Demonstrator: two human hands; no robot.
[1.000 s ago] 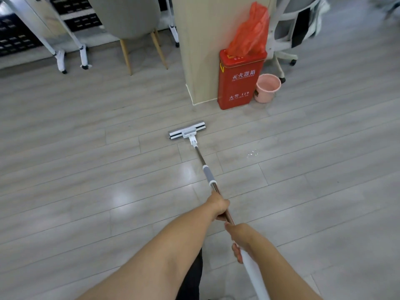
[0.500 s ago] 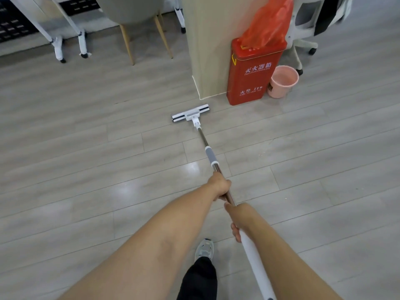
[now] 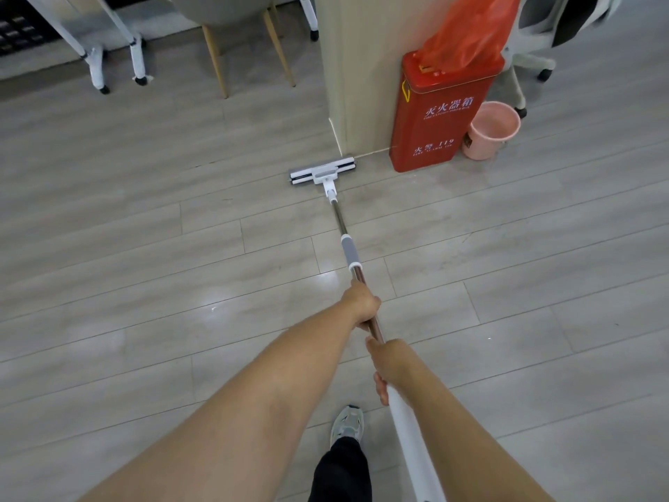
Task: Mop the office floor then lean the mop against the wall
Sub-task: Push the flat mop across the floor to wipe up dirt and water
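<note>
A flat white mop head (image 3: 322, 171) lies on the grey plank floor (image 3: 144, 248), its right end close to the foot of a beige pillar (image 3: 358, 67). The mop handle (image 3: 348, 248), metal with a grey sleeve, runs from the head back toward me. My left hand (image 3: 362, 306) grips the metal shaft further down the handle. My right hand (image 3: 389, 364) grips it just behind, where the white upper section begins. Both arms are stretched forward.
A red fire-extinguisher box (image 3: 438, 114) with an orange bag (image 3: 470, 30) on top stands against the pillar, a pink bucket (image 3: 490, 130) beside it. A chair's wooden legs (image 3: 217, 63), white table legs (image 3: 97, 63) and an office chair base (image 3: 525, 67) stand behind. My shoe (image 3: 347, 425) is below.
The mop head has been pushed forward across the floor to the pillar's foot. I have stepped forward, and my shoe and trouser leg have come into view.
</note>
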